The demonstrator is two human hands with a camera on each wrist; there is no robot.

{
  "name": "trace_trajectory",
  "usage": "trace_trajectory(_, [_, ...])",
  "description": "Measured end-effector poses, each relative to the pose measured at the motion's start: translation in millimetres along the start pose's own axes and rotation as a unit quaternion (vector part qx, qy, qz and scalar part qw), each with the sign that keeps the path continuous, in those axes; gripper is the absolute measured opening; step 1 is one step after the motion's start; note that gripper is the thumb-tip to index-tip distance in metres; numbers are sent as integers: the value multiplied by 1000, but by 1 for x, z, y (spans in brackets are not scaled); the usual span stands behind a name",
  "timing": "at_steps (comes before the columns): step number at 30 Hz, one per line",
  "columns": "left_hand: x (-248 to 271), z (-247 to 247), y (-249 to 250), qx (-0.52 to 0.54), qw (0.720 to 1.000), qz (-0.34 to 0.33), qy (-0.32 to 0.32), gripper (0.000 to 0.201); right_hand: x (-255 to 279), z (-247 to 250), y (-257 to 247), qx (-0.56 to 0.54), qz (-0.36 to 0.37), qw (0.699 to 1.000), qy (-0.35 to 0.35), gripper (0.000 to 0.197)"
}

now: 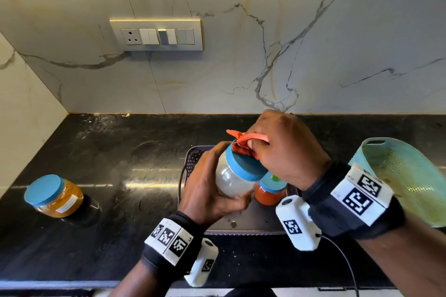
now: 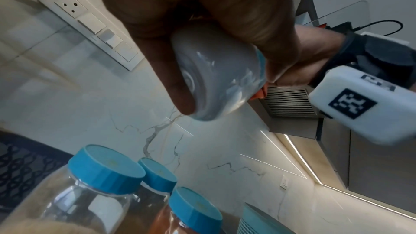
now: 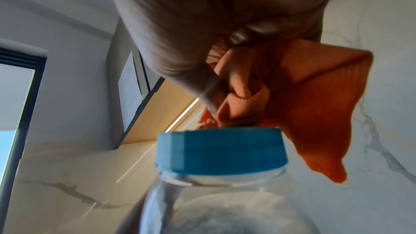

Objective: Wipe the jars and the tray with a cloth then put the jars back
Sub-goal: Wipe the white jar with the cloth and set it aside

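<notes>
My left hand (image 1: 207, 190) grips a clear jar of white powder (image 1: 233, 182) with a blue lid (image 1: 245, 166), tilted above the grey tray (image 1: 243, 225). In the left wrist view the same jar (image 2: 216, 81) shows its base between my fingers (image 2: 178, 84). My right hand (image 1: 280, 149) holds a bunched orange cloth (image 1: 241, 144) and presses it on the lid's top; the right wrist view shows the cloth (image 3: 310, 106) on the lid (image 3: 220, 150). A jar of red powder (image 1: 269, 194) stands in the tray. A jar of yellow powder (image 1: 54, 196) stands on the counter at the left.
The black stone counter (image 1: 135, 176) runs to a marble wall with a switch panel (image 1: 156, 34). A pale green plastic basket (image 1: 407, 181) sits at the right, behind my right wrist. In the left wrist view three blue-lidded jars (image 2: 105, 172) stand below.
</notes>
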State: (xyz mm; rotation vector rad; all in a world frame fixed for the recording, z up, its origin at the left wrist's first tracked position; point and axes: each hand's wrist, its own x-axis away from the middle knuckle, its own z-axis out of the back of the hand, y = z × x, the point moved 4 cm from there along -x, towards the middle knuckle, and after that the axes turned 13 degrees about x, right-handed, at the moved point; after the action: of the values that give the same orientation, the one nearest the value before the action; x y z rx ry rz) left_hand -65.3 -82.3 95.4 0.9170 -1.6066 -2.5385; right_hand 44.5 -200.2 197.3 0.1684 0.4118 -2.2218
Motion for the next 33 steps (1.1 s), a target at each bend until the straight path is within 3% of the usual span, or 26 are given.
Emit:
trace_trajectory(8, [-11, 20, -12, -16, 1000, 4, 20, 95, 12, 10, -18, -117, 80, 987, -73, 24])
trace_trajectory(13, [-10, 22, -14, -16, 999, -26, 35, 94, 14, 10, 3, 48, 84, 992, -76, 32])
trace_trajectory(15, [-11, 18, -10, -15, 999, -27, 25, 93, 2, 9, 10, 62, 72, 994, -61, 32])
trace_trajectory(22, [-18, 12, -12, -13, 999, -18, 24, 94, -27, 5, 2, -74, 78, 994, -22, 21])
trace_trajectory(25, [-22, 12, -12, 58, 998, 15, 14, 90, -28, 2, 3, -128, 97, 986, -46, 22])
trace_trajectory(28, [-28, 9, -18, 238, 963, 115, 45, 85, -32, 4, 26, -278, 21, 960, -25, 26])
trace_trajectory(30, [-31, 8, -23, 350, 915, 181, 81, 82, -32, 7, 42, -380, -31, 924, 21, 28])
trace_trajectory(33, [-32, 8, -23, 447, 847, 273, 86, 80, -29, 5, 51, -401, -39, 913, 67, 25])
